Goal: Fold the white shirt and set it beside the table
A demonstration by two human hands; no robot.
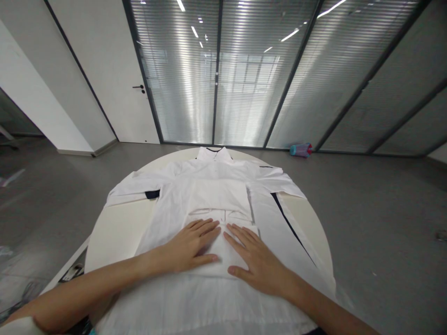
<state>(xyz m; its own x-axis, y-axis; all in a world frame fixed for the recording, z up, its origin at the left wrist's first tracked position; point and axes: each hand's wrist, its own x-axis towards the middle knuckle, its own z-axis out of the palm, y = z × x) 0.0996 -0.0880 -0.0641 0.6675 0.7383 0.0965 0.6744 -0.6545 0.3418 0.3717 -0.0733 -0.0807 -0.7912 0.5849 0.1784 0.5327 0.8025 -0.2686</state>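
Observation:
A white shirt-like garment (167,190) with dark trim lies spread on the table, its collar at the far side and its sleeves out to both sides. On its middle rests a folded white cloth piece (220,193); what kind of garment it is I cannot make out. My left hand (197,244) lies flat on the near part of that folded piece, fingers stretched out. Beside it, palm down on the same fabric, is my right hand (253,256) with its fingers spread. Neither hand grips anything.
The round cream table (115,232) stands under the garment. Past it are a glass wall with blinds (244,93) and a white door (111,60). A blue and red striped object (301,150) lies on the grey floor (384,223) by the glass.

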